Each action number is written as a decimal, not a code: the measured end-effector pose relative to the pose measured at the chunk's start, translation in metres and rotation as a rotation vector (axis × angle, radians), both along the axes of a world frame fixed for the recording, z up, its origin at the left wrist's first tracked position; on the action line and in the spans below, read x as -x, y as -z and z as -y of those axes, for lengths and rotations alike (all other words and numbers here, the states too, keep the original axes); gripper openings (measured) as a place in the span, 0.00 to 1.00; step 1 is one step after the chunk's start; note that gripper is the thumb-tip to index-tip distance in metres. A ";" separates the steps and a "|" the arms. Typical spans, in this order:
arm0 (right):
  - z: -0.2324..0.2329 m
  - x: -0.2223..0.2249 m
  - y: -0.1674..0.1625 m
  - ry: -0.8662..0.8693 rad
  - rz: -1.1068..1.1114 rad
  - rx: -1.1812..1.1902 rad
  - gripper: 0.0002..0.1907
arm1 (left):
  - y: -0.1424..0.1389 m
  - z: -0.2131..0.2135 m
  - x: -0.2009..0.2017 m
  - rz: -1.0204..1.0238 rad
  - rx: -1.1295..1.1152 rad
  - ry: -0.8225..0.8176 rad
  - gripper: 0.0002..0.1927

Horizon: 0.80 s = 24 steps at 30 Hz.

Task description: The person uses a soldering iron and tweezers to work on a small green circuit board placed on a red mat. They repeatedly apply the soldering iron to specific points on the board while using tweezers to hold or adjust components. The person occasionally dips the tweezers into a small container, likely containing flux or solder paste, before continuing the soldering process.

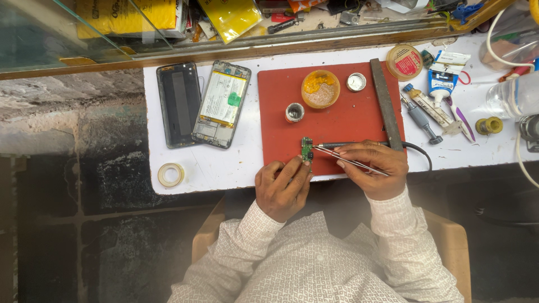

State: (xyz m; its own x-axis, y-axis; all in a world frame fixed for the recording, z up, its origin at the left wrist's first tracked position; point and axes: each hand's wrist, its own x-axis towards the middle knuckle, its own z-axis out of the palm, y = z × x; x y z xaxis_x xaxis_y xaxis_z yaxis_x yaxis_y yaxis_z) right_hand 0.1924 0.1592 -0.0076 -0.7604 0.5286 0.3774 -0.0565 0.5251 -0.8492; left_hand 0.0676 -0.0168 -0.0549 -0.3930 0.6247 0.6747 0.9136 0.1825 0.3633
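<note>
Left hand [282, 188] pinches small green circuit board [306, 150] on red mat [331, 120]; right hand [373, 168] grips thin metal tweezers [351, 161] and black soldering iron [359, 145]: a slip could scorch the fingers.

Yellow packets [126, 15] on the shelf; blue-white tube box [444, 76] at right.

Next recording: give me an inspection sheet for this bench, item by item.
Surface: white bench with a red mat.
Job's things: small green circuit board on the mat; soldering iron; tweezers.
Clutter: opened phone, back cover, tape roll, flux tin, glue tube.
Grippers: left hand steadies the board; right hand holds iron and tweezers.
Cables: black iron cord; white cable.
Surroundings: glass shelf, dark floor.
</note>
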 end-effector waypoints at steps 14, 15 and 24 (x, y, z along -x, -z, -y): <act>0.001 0.006 -0.001 -0.013 0.036 -0.013 0.11 | -0.001 0.000 0.000 0.005 -0.011 -0.006 0.13; 0.000 0.006 -0.001 -0.011 0.038 -0.013 0.11 | -0.001 -0.001 0.000 0.005 -0.009 -0.005 0.13; -0.004 0.005 0.003 -0.045 0.035 -0.019 0.12 | 0.000 -0.001 0.000 0.011 -0.008 -0.004 0.13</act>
State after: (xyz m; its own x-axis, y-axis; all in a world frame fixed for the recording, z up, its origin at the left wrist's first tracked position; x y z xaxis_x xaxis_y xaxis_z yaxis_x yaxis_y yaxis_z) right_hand 0.1870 0.1635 -0.0104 -0.7960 0.4866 0.3600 -0.0511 0.5387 -0.8410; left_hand 0.0673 -0.0157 -0.0545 -0.4031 0.6179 0.6750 0.9087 0.1832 0.3751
